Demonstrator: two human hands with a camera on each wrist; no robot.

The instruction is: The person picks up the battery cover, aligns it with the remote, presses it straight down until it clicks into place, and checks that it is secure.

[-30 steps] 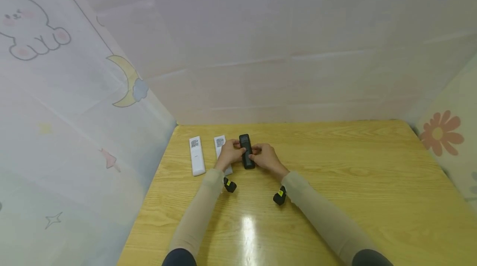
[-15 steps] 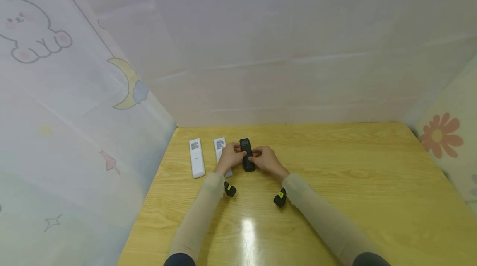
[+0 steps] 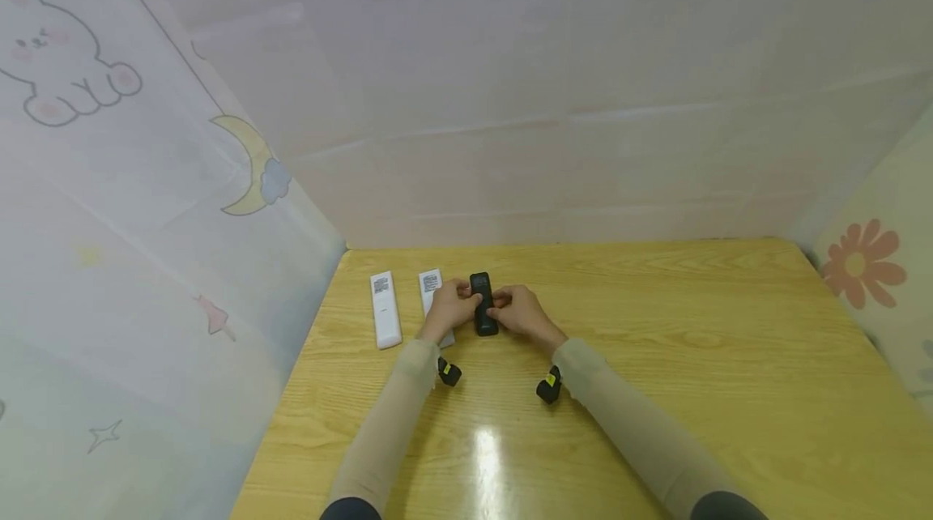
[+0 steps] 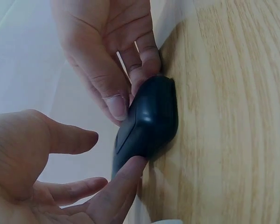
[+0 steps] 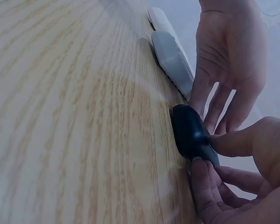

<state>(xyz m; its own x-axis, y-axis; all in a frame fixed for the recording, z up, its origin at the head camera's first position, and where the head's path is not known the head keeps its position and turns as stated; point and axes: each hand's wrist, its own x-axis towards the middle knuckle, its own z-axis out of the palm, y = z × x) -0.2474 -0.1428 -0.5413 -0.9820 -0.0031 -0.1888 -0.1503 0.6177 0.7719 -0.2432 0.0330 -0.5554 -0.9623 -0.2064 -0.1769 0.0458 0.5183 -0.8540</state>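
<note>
A black remote control lies lengthwise on the wooden table between both hands. My right hand pinches its right side, thumb on the upper face and fingers along the edge, as the right wrist view shows. On the opposite side is my left hand; its fingertips touch the remote's edge, while its thumb stands apart from the surface in the left wrist view. A panel outline shows on the remote's upper face. Partly hidden under the left hand and wrist is a white remote control with a printed label.
Another labelled white remote control lies further left, roughly parallel to the others. The wooden table stretches to the right and front. Patterned cloth walls rise along its back and sides. A black camera hangs from the right wrist.
The whole head view has shifted slightly, so the table appears a little lower. Both hands stay at the black remote control, with little visible movement.
</note>
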